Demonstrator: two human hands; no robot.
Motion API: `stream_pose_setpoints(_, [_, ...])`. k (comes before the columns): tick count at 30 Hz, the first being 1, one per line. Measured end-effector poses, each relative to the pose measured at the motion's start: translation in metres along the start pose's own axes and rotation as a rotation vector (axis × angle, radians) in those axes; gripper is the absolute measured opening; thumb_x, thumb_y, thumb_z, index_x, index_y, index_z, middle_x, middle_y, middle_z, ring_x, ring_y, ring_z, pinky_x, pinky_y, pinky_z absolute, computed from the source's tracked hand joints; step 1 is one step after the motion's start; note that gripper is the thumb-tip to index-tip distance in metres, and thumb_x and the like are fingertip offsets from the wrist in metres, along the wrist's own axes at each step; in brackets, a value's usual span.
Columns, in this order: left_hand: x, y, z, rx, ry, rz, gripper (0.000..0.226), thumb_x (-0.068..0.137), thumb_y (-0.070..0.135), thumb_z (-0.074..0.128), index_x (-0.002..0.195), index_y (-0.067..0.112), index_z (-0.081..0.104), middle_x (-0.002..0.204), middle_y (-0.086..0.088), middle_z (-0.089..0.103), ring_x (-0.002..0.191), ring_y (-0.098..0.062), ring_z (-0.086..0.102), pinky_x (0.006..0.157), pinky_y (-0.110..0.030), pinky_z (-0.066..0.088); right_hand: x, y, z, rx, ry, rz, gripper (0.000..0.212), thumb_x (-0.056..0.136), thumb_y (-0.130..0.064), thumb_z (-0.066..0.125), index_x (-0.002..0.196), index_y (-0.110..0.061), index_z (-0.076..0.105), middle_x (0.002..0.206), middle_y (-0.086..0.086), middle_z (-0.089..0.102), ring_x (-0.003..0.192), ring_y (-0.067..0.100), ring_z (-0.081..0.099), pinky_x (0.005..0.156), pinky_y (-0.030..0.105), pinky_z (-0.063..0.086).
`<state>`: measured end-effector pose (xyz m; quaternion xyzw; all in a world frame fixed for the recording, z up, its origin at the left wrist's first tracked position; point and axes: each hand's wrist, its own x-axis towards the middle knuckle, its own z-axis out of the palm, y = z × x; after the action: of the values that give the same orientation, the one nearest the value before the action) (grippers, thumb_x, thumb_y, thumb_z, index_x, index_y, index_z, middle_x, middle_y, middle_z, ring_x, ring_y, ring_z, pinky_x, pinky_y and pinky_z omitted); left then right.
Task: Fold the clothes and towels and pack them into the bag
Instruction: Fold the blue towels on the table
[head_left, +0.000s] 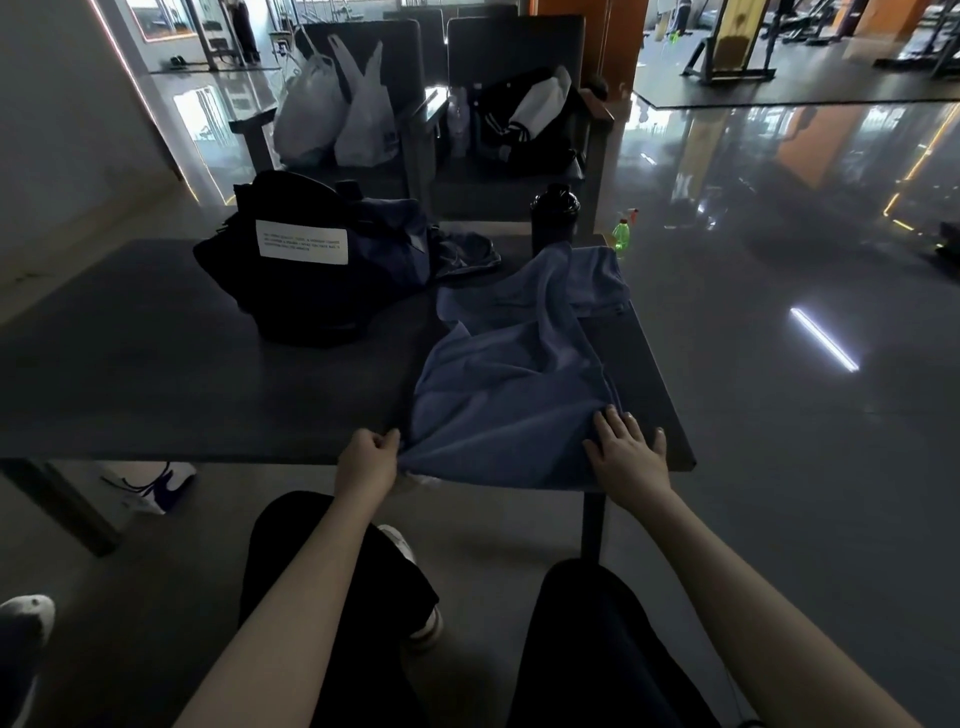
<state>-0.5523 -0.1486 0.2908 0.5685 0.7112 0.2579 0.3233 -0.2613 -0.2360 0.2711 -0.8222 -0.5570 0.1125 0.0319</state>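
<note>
1. On the near right part of the dark tabletop (208, 374) lies a blue towel (509, 395), rumpled and spread from the near edge toward the far right corner; its near hem hangs slightly over the tabletop's edge.
2. The left hand (366, 460) is at the towel's near left corner. Its fingers (387, 441) are curled and pinch the cloth there, and folds fan out from the pinch.
3. The right hand (626, 457) rests palm down on the towel's near right edge. Its fingers (615, 418) are straight and slightly spread, and the tips touch the cloth where it bunches beside the bare tabletop.
4. The towel's near edge runs between the two hands, and the rest of the towel lies beyond them.
5. The black bag (311, 301) stands on the far middle of the tabletop, left of the towel and apart from it, with a white label (301, 242) on its near side.
6. A dark blue garment (462, 252) lies crumpled against the bag's right side, just beyond the towel's far left edge.
7. A black bottle (554, 215) stands upright at the far edge, just behind the towel.
</note>
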Motion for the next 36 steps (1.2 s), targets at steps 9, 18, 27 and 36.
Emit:
stream_pose_setpoints(9, [-0.011,-0.008,0.015,0.02,-0.285,-0.048,0.025,0.08,0.014,0.075,0.088,0.006,0.052,0.084,-0.011,0.06,0.058,-0.019,0.055,0.049,-0.024,0.038,-0.001,-0.001,-0.001,0.011,0.003,-0.002,0.056,0.101,-0.042,0.022,0.152,-0.02,0.011,0.16,-0.002,0.004,0.147,0.019,0.002,0.115,0.052,-0.001])
stream_pose_setpoints(18, [0.01,-0.003,-0.003,0.112,-0.05,-0.032,0.024,0.09,0.02,0.061,0.079,-0.001,0.064,0.082,-0.02,0.065,0.074,-0.03,0.062,0.061,-0.028,0.037,0.008,-0.003,-0.01,0.032,0.081,-0.002,0.044,0.098,-0.037,0.037,0.137,-0.017,0.045,0.151,0.002,0.034,0.142,0.022,0.022,0.114,0.054,0.004])
stream_pose_setpoints(27, [0.059,0.039,0.022,0.365,-0.161,0.296,0.042,0.09,0.033,0.061,0.126,0.012,0.052,0.125,-0.007,0.05,0.113,-0.024,0.051,0.089,-0.038,0.047,0.049,-0.007,-0.036,0.173,0.2,0.127,0.033,0.096,-0.029,0.043,0.124,-0.012,0.048,0.123,0.011,0.054,0.114,0.031,0.051,0.093,0.045,0.037])
stream_pose_setpoints(36, [0.089,0.053,0.028,0.35,-0.159,0.312,0.011,0.089,0.025,0.062,0.086,0.016,0.056,0.097,-0.003,0.058,0.083,-0.017,0.056,0.067,-0.031,0.046,0.078,-0.003,-0.021,0.079,0.321,0.204,0.024,0.096,-0.027,0.043,0.108,-0.012,0.058,0.108,0.008,0.061,0.102,0.028,0.055,0.088,0.043,0.037])
